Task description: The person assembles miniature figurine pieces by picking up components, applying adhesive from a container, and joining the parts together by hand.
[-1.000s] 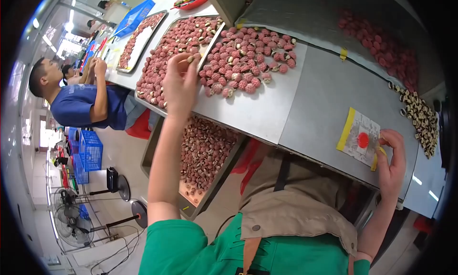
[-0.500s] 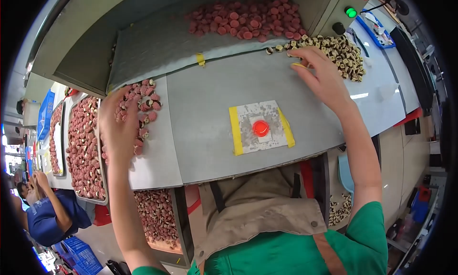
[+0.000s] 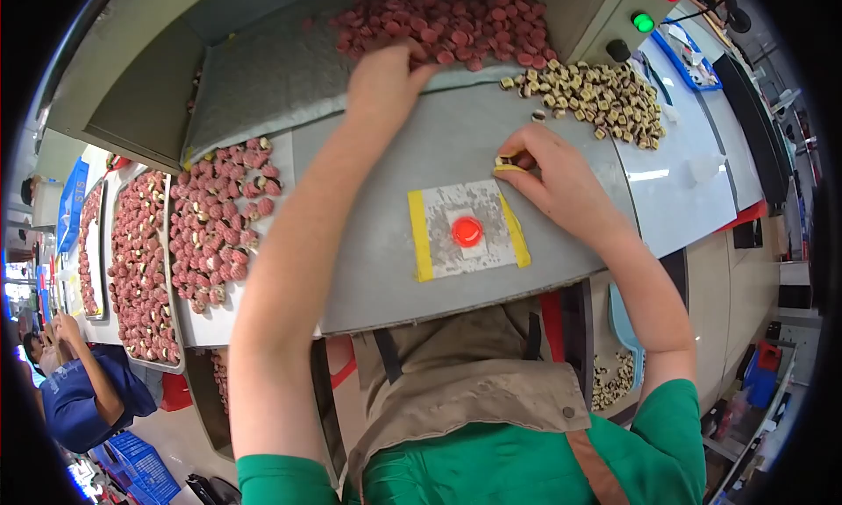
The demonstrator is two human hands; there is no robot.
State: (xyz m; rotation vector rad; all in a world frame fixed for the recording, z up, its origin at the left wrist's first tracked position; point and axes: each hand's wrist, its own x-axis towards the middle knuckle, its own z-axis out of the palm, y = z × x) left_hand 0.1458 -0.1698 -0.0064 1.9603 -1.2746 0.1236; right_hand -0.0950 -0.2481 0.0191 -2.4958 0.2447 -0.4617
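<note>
My left hand (image 3: 383, 86) reaches to the near side of a heap of dark-pink round discs (image 3: 509, 23), its thumb apart from the fingers; some fingertips are blurred. Over the grey table, my right hand (image 3: 553, 181) pinches a small cream-and-dark piece (image 3: 517, 160) between thumb and fingers. Something yellow covers a fingertip of that hand. Beyond it lies a pile of similar cream-and-dark pieces (image 3: 605, 102), with one loose piece (image 3: 538, 116) nearer to me. A round red button-like piece (image 3: 467, 231) sits on a white pad (image 3: 438, 261) edged with yellow tape.
Pink-and-cream assembled pieces (image 3: 215, 229) lie at the left, beside a metal tray (image 3: 180, 321) full of them. A grey machine housing (image 3: 561, 18) with red and green lights frames the disc heap. At far left a person in dark blue (image 3: 92, 395) works.
My left hand has moved from the assembled pieces at the left up to the disc heap. My right hand has drawn back from the cream-and-dark pile, holding a piece.
</note>
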